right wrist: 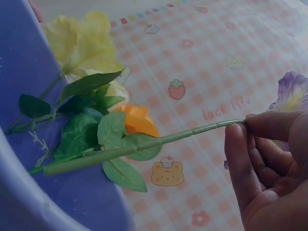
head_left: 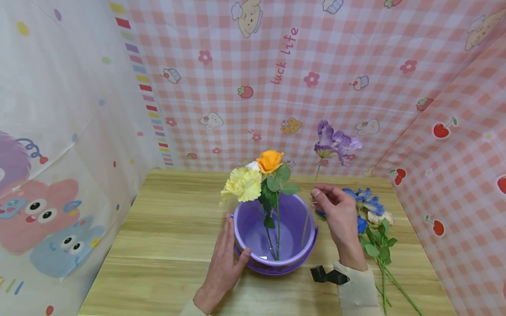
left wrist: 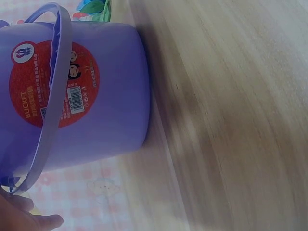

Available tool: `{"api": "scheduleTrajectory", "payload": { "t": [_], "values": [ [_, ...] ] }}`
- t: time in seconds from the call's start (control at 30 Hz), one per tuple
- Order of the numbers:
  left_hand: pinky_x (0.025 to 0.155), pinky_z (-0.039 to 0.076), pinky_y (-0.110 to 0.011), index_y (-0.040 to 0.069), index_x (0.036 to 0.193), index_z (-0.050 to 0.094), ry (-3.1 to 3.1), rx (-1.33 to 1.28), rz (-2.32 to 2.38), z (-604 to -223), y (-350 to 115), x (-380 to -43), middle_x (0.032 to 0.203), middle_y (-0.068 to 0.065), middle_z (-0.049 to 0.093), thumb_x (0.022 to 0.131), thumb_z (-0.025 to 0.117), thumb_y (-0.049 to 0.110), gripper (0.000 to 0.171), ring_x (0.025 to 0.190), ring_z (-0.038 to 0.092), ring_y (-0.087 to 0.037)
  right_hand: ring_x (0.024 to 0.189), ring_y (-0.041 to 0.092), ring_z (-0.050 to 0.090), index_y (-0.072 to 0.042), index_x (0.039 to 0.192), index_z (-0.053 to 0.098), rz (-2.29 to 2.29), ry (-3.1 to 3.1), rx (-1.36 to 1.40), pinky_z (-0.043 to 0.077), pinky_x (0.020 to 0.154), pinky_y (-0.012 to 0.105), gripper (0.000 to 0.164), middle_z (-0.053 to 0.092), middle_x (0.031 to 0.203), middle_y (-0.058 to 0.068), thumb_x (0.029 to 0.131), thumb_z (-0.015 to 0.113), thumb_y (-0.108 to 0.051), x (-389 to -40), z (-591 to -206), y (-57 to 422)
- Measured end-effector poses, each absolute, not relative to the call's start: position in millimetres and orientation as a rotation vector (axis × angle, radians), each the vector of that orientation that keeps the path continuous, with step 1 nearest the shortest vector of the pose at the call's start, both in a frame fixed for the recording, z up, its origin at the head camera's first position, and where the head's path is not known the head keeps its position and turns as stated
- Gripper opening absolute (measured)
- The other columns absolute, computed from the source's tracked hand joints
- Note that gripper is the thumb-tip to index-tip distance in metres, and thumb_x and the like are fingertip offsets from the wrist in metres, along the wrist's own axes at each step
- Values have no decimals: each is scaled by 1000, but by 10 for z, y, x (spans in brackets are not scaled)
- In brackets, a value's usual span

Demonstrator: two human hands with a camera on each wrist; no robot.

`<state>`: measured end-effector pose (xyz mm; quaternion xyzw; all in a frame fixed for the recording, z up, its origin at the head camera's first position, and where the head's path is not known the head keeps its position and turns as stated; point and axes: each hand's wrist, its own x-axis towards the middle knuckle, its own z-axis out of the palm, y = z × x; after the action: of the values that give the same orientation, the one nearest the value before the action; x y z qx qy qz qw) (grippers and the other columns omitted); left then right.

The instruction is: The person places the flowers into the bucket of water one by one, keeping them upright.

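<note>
A purple bucket (head_left: 242,228) stands on the table, its handle (left wrist: 57,82) hanging down over a red label. Inside lean a yellow flower (head_left: 244,184), an orange rose (head_left: 270,161) and a mostly hidden white flower (head_left: 253,166). My left hand (head_left: 226,259) rests against the bucket's left side, fingers fairly straight, thumb near the rim. With thumb and fingertips my right hand (head_left: 341,215) pinches the stem of a purple flower (head_left: 334,142) above the bucket's right rim. That stem's lower end (right wrist: 62,166) reaches down inside the bucket.
Right of the bucket lie blue flowers (head_left: 371,204), a pale flower (head_left: 381,218) and green stems (head_left: 395,281) on the wooden table (head_left: 166,245). Checked cloth (head_left: 221,57) hangs behind and at the right; a white patterned cloth (head_left: 79,109) hangs at the left.
</note>
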<state>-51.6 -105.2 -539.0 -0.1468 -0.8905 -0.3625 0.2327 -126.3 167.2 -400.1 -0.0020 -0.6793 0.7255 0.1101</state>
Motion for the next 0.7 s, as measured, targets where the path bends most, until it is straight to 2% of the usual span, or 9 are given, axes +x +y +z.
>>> {"api": "scheduleTrajectory", "payload": {
  "t": [0.2,0.37,0.47,0.6,0.7],
  "values": [
    [120,27,-60,0,164,15,-2468,-393,-1010,-5374,-1046,-512,169,-25,18,108,39,58,85,154,23,-39,81,16,69,5,113,69,2142,-2004,-10,65,74,31,21,71,91,4,98,72,-9,-1290,-4072,1582],
    [120,28,-61,0,164,14,-2477,-390,-1009,-5375,-1047,-514,169,-25,18,108,40,57,85,153,25,-42,78,12,71,8,112,68,2114,-2070,-20,65,75,30,20,72,89,2,98,71,-6,-1291,-4189,1491],
    [120,28,-61,0,164,15,-2475,-390,-1016,-5371,-1044,-514,169,-24,17,107,40,58,85,152,27,-43,76,10,72,10,111,69,2065,-2129,-21,64,75,28,21,73,89,5,97,72,-5,-1290,-4263,1444],
    [120,27,-59,1,165,14,-2476,-388,-1025,-5368,-1041,-512,171,-21,15,107,40,58,85,152,27,-43,71,9,72,6,107,73,1881,-2263,-9,63,69,24,17,75,87,12,95,73,-6,-1291,-4336,1395],
    [122,25,-56,1,165,14,-2474,-386,-1023,-5374,-1041,-512,171,-21,15,107,39,58,85,153,26,-41,67,11,71,-1,104,76,1673,-2387,-10,58,64,21,13,76,82,10,94,75,-10,-1284,-4362,1366]
  ]
}}
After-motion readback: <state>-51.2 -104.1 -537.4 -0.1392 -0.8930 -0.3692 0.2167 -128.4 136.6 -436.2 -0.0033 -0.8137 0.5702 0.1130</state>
